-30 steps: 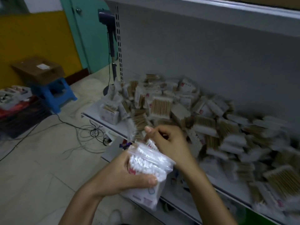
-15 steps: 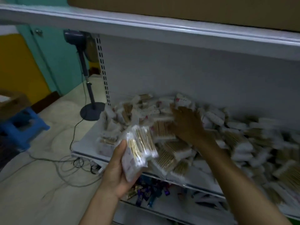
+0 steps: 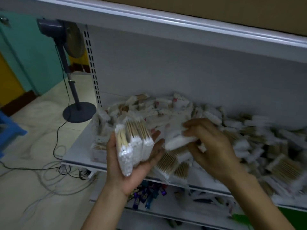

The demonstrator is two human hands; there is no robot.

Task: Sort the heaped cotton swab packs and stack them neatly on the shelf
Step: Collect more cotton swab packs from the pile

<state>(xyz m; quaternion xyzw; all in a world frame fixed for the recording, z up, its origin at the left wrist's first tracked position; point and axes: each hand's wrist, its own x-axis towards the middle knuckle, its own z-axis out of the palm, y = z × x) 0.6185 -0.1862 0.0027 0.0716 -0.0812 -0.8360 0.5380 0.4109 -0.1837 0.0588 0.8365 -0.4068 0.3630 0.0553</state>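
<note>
A loose heap of cotton swab packs point(image 3: 240, 140) covers the white shelf point(image 3: 78, 161) from its left end to the right edge of view. My left hand point(image 3: 132, 165) is palm up in front of the shelf, holding a small upright bundle of swab packs point(image 3: 132, 143) with wooden sticks and white tips. My right hand point(image 3: 211, 146) is just to the right of it, over the heap, fingers closed on one white swab pack point(image 3: 176, 138). That pack is close to the bundle and blurred.
A second shelf board point(image 3: 182, 25) overhangs above. The lower shelf holds small dark wrapped items point(image 3: 146, 195). On the floor at left stand a pedestal fan point(image 3: 73, 77) and tangled cables point(image 3: 54, 173). A blue stool point(image 3: 10, 130) is at the far left.
My right hand reached into the heap, then came back toward my left hand holding a white pack. My left hand turned the bundle upright. The view tilted up toward the shelf.
</note>
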